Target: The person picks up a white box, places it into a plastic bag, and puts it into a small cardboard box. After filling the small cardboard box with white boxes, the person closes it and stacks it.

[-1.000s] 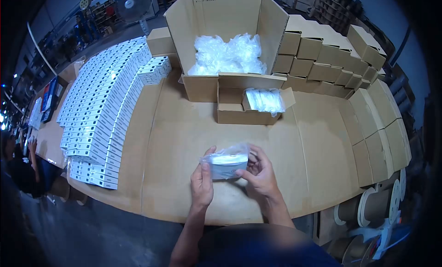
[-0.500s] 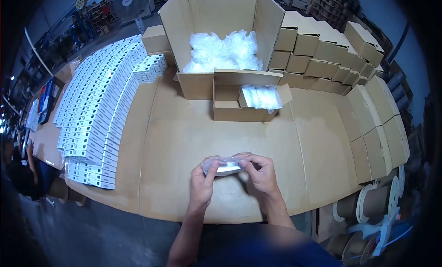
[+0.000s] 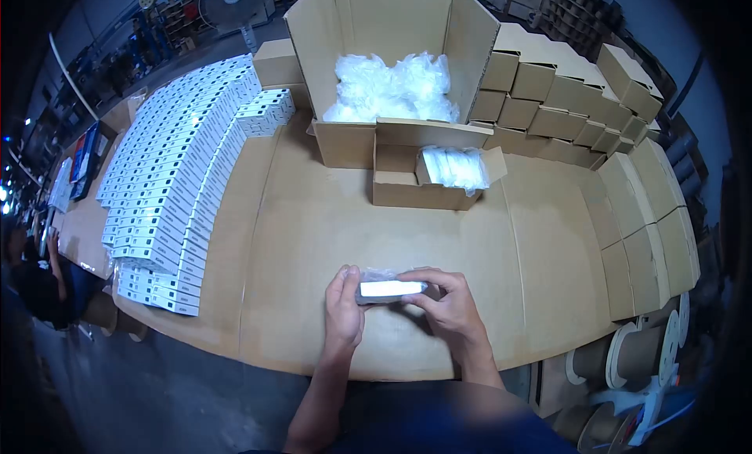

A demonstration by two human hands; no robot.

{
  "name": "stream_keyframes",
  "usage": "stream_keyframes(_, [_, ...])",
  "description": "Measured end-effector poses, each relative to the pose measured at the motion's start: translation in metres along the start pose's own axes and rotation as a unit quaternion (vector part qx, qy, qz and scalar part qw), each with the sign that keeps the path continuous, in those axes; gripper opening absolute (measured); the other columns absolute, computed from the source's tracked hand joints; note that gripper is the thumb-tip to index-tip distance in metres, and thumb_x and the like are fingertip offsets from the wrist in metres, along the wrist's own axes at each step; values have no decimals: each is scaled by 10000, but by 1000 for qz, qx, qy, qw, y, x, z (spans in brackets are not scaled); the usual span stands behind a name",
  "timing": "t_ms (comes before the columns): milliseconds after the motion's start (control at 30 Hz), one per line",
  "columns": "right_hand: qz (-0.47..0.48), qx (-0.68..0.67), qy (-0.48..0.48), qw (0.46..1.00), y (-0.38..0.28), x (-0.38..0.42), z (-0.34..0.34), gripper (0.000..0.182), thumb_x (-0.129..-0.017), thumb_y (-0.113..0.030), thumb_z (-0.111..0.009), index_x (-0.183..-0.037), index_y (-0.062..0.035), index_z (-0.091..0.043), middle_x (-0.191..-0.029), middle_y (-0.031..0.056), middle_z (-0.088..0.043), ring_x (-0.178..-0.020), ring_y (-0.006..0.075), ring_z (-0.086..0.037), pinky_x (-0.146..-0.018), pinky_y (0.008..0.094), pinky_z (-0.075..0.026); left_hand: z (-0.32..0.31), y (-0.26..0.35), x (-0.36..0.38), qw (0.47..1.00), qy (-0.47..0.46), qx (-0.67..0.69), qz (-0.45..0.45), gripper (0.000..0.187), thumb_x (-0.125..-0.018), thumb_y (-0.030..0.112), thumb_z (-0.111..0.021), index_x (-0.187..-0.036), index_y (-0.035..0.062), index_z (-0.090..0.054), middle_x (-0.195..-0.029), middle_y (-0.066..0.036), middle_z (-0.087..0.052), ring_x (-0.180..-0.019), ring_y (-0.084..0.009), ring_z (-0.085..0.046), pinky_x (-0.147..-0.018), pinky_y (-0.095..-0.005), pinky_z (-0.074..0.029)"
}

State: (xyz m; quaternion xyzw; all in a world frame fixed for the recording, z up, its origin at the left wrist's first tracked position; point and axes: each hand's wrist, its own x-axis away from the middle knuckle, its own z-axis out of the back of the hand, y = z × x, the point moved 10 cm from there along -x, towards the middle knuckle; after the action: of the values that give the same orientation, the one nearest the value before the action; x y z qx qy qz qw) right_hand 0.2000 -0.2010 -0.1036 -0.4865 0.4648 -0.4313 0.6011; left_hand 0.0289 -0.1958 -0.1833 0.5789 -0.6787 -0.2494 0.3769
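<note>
Brown surface [image 3: 376, 238], wht boxes [image 3: 160, 180] along its L edge. Clear-wrapped pack [image 3: 381, 289] over surface, nr mid of front edge. L hand [image 3: 343, 309]: fingers pinch pack's L end. R hand [image 3: 452, 307]: fingers pinch R end.

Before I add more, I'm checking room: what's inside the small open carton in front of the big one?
Plastic-wrapped packets sit in the right part of the small carton; bare cardboard shows left of them. Anything beneath them is covered.
</note>
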Motion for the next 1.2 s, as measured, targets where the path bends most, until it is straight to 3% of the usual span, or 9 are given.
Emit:
stream_keyframes(133, [-68, -39, 6, 997, 23, 3, 6, 290, -842, -14, -791, -1129, 11, -752, -1079, 163, -773, -1069, 260, -714, -975, 368, -542, -5, 2, 2, 999, -35, -31, -14, 255, -1114, 274, -461, -1167, 35, -535, -1236, -169, -619, -1110, -271, -673, -872, -435, -642])
stream_keyframes(233, [-2, 33, -5, 999, 14, -2, 12, 294, -839, -21, -785, -1129, 6, -746, -1184, 163, -747, -1174, 296, -670, -1043, 399, -507, -29, 25, 14, 998, -52, -34, -24, 331, -1106, 232, -483, -1364, 25, -503, -1325, -172, -577, -1187, -257, -629, -900, -414, -626])
stream_keyframes(333, [55, 80, -6, 995, -18, -7, 12, 300, -815, -4, -782, -1113, 4, -746, -1307, 160, -693, -1299, 326, -593, -1125, 416, -454, -41, 25, 20, 968, -195, -149, -52, 400, -1072, 127, -545, -1449, 8, -480, -1360, -155, -561, -1215, -222, -597, -973, -375, -581])
stream_keyframes(433, [135, 233, -37, 962, -35, -9, 8, 320, -790, -77, -820, -1098, -27, -751, -1383, 118, -650, -1277, 340, -588, -1077, 439, -476, -37, 30, 16, 952, -191, -227, -81, 334, -1025, 37, -601, -1355, -12, -569, -1367, -133, -556, -1211, -190, -584, -1036, -342, -521])
stream_keyframes(533, [127, 318, -65, 937, -49, -13, 3, 332, -789, -102, -827, -1104, -35, -743, -1278, 103, -695, -1225, 350, -593, -1012, 447, -498, -33, 33, 11, 952, -185, -238, -56, 291, -986, -17, -636, -1275, -40, -625, -1360, -129, -562, -1211, -184, -584, -1049, -323, -489])
stream_keyframes(733, [165, 315, -143, 923, -72, -33, -10, 231, -832, -72, -789, -1034, -36, -682, -937, 125, -673, -784, 337, -673, -705, 415, -560, -42, 60, -10, 907, -242, -330, -103, 314, -957, 5, -678, -1263, -43, -621, -1415, -133, -520, -1267, -202, -548, -1028, -312, -481])
stream_keyframes(867, [194, 345, -42, 917, -97, -68, 20, 158, -866, -55, -766, -981, -27, -661, -895, 138, -647, -732, 318, -667, -640, 411, -560, -43, 84, -44, 903, -153, -388, -108, 592, -943, 38, -688, -1492, 82, -470, -1461, -144, -473, -1303, -264, -535, -1054, -363, -487])
stream_keyframes(1033, [243, 431, 123, 860, -116, -108, 45, 127, -893, -56, -746, -969, -41, -645, -893, 126, -626, -685, 321, -658, -582, 418, -554, -67, 98, -80, 664, -175, -664, -295, 780, -908, 130, -720, -1595, 177, -354, -1345, -197, -543, -1228, -380, -550, -1054, -462, -479])
stream_keyframes(1200, [218, 496, 160, 825, -79, -129, 42, 157, -884, -60, -746, -970, -46, -615, -915, 157, -613, -714, 371, -671, -601, 474, -560, -72, 82, -106, 571, -175, -722, -348, 785, -892, 146, -715, -1599, 192, -375, -1227, -146, -592, -1110, -319, -590, -908, -455, -515])
